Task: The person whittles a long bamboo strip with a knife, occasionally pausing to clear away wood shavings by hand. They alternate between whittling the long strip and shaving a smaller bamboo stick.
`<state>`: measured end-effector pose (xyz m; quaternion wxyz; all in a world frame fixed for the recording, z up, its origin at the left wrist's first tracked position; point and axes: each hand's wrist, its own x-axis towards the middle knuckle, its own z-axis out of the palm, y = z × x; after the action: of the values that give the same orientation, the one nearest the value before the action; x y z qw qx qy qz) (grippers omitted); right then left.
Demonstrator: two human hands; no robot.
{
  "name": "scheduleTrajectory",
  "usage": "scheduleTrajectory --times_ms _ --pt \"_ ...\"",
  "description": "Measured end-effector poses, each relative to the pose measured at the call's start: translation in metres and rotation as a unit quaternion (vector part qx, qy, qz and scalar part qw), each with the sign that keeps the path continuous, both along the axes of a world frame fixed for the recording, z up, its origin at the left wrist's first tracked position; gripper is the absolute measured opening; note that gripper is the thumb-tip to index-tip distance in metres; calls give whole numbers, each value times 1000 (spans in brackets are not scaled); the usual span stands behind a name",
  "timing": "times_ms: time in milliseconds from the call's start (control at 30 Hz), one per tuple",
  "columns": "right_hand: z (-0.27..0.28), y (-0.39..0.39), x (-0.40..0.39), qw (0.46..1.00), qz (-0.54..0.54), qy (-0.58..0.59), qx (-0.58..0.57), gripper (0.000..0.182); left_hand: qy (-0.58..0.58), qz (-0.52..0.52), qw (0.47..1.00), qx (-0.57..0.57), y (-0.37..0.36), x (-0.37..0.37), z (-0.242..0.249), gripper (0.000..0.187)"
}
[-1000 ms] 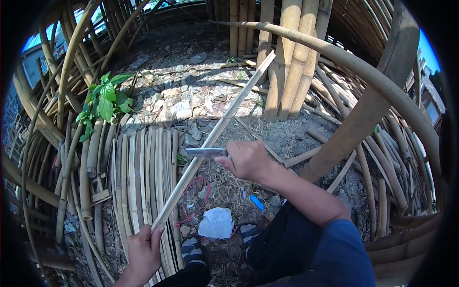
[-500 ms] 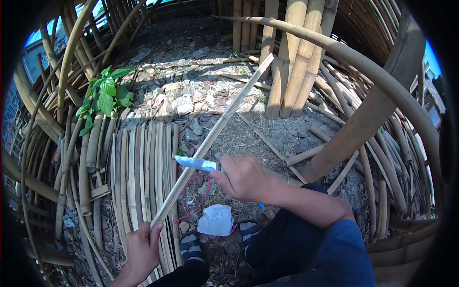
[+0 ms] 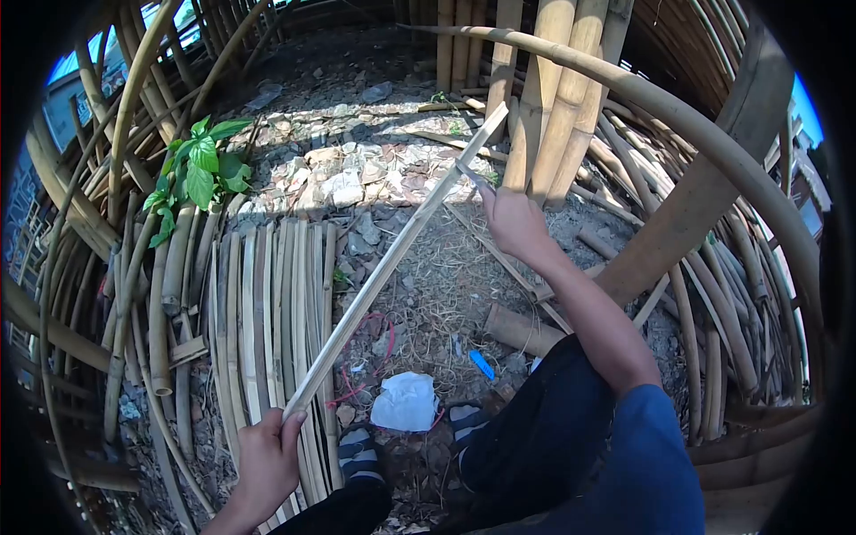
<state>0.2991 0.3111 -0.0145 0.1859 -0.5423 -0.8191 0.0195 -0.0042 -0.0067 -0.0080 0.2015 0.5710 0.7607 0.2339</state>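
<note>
My left hand [image 3: 267, 459] is closed around the lower end of a long, pale bamboo strip [image 3: 383, 270], which slants up and away to the right. Near the strip's far end, my right hand [image 3: 515, 223] grips a knife [image 3: 470, 173], its handle hidden in the fist. The blade lies across the strip, touching it or very close to it. Below the left part of the strip, several split bamboo strips [image 3: 272, 312] lie side by side on the ground.
A white crumpled sheet [image 3: 404, 401] lies by my feet, near red twine [image 3: 385, 343] and a blue object [image 3: 481, 364]. Upright bamboo poles [image 3: 566, 98] stand ahead; a bent pole [image 3: 678, 116] arches across the right. A leafy plant [image 3: 201, 169] grows at left; rubble covers the ground.
My right hand has moved the knife up and away along the strip, from its middle to near its far end. My left hand keeps its hold on the lower end.
</note>
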Motion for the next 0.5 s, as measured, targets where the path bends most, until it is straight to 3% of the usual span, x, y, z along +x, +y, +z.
scheduleTrajectory --times_ms 33,100,167,267,333,500 --pt "1 1 0 1000 1 -4 15 55 -4 1 1000 15 4 -1 1 37" --pt "-16 -16 -5 986 -48 159 8 55 -25 9 999 -23 3 -1 -1 37" --pt "0 -51 -18 981 -46 182 -40 53 -20 -1 1000 -24 3 -3 -10 37" --pt "4 -68 -20 969 -10 235 -78 51 -15 0 1000 -8 4 -3 -11 37" --pt "3 -69 -17 937 83 333 -61 46 -14 8 1000 1 6 -3 -9 37" --pt "-11 -63 -21 955 15 280 -92 38 -12 23 1000 -5 9 0 0 37"
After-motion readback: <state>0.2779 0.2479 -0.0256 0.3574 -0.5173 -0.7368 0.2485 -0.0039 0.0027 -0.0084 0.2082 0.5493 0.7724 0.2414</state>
